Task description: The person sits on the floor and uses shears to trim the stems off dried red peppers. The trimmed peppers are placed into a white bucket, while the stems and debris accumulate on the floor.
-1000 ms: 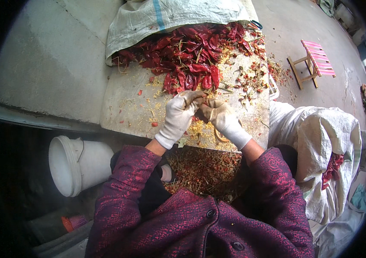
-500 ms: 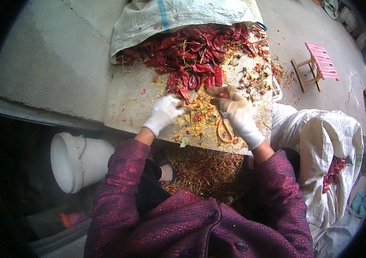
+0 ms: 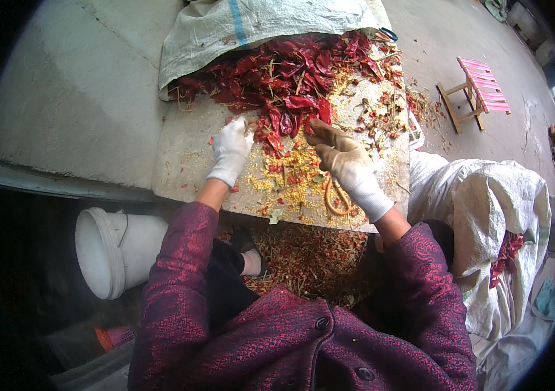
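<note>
Head view: dried peppers [image 3: 294,68] are lying heaped, likely light, brittle, best pinched stem-end; left hand [image 3: 231,144] curled, grip unclear; right hand [image 3: 348,156] part-spread.

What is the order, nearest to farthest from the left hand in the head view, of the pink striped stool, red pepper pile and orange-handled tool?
From the left hand:
1. Red pepper pile: just beyond its fingertips.
2. Orange-handled tool: to its right, on the board.
3. Pink striped stool: far right, on the floor.

Room over the board [image 3: 183,153] at left — red peppers [image 3: 290,68] (sack [image 3: 277,23] beyond) block ahead.
</note>
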`<state>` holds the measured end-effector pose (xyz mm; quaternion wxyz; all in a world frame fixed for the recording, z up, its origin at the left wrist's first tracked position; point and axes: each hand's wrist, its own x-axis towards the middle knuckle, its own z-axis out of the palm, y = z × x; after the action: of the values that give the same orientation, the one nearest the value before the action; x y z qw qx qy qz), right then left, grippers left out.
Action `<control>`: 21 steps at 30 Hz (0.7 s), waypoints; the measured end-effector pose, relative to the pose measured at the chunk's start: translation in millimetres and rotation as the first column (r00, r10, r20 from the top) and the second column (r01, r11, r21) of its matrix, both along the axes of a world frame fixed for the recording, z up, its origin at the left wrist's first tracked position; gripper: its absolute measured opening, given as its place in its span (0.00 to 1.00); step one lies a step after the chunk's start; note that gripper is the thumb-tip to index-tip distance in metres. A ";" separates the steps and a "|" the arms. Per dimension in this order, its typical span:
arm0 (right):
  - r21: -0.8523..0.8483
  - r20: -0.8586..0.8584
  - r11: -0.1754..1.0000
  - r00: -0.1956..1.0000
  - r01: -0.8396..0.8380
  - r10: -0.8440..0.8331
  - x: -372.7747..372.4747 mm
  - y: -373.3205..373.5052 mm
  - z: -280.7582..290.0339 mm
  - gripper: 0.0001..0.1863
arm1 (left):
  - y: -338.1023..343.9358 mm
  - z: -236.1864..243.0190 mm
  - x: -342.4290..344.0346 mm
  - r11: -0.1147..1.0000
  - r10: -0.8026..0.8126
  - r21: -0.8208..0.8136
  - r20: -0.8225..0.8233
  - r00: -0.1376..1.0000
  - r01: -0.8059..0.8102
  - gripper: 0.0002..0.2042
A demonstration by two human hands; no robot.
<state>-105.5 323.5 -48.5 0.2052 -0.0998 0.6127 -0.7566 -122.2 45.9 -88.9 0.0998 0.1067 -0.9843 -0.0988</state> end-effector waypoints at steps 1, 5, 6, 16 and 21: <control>0.106 -0.113 0.994 0.994 0.020 -0.008 1.3 -1.3 1.1 0.36 | 5.8 11.4 3.3 0.996 -0.039 0.079 -0.034 0.999 0.041 0.07; 0.409 -0.578 0.885 0.814 0.223 0.062 17.0 -6.0 6.2 0.46 | 45.9 48.7 36.2 0.787 -0.197 0.567 -0.141 0.970 0.242 0.07; 0.513 -0.552 0.827 0.826 0.231 0.112 17.9 -10.1 5.7 0.48 | 57.4 53.7 46.1 0.597 -0.240 0.766 -0.113 0.964 0.238 0.07; 0.119 0.130 0.979 0.980 -0.167 0.151 22.6 -15.5 -10.9 0.19 | 73.7 64.5 58.1 0.349 -0.502 0.810 -0.262 0.824 0.471 0.19; -0.016 0.179 0.977 0.961 -0.210 0.210 27.0 -8.0 4.2 0.20 | 74.9 60.2 64.4 0.077 -0.462 0.917 -0.315 0.829 0.391 0.21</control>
<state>-78.6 315.5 -44.3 0.3390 -0.0952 0.5787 -0.7356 -57.8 120.9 -28.7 -0.0493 -0.1441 -0.6950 -0.7027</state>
